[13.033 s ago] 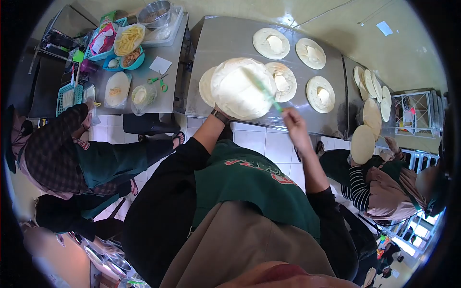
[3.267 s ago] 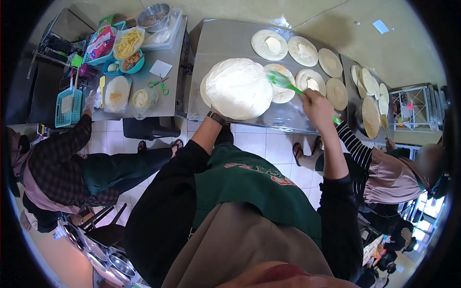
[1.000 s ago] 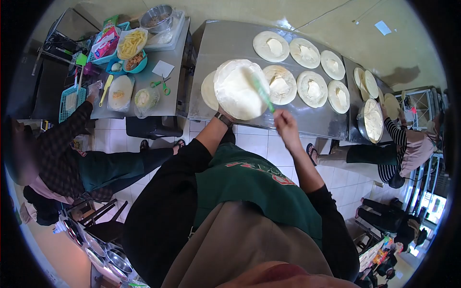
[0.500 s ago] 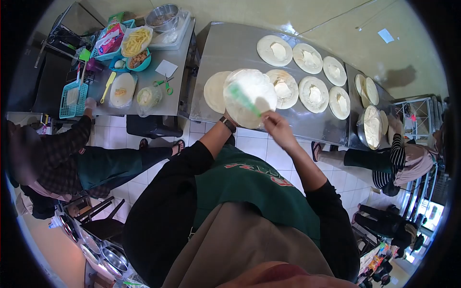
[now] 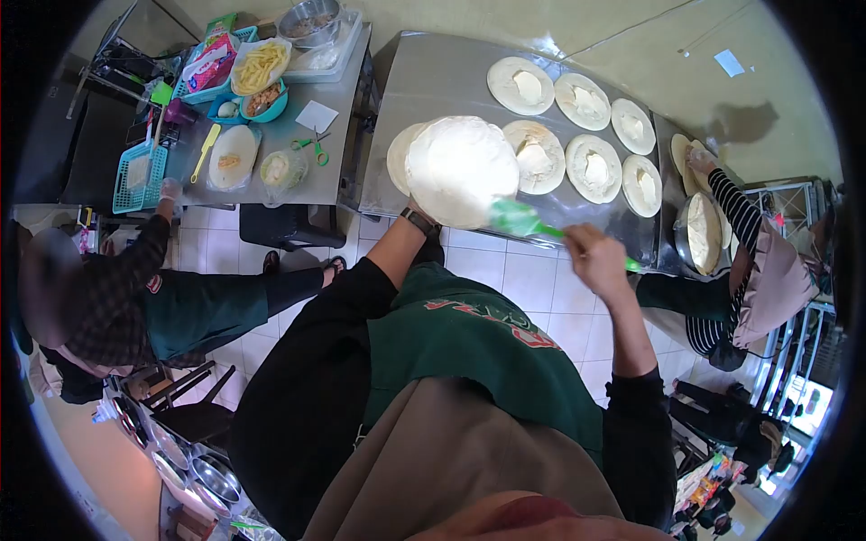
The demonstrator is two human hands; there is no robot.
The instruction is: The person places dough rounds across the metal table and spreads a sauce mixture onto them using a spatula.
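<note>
A round flatbread, its top coated with white cream, is held up at the table's near edge. My left hand supports it from below; most of that hand is hidden under the bread. My right hand is closed round the handle of a green spatula. The spatula's head is at the bread's lower right rim, smeared by motion; I cannot tell whether it touches. Behind the held bread, another flatbread partly shows on the steel table.
Several flatbreads with dollops of cream lie in two rows to the right. A metal bowl stands on the adjoining table, near a co-worker's gloved hand. On the left table are fries, green scissors and another co-worker's hand.
My right hand has swung right and slightly down, moving the spatula from over the bread to its lower right rim. The right co-worker's hand has reached up to the breads there.
</note>
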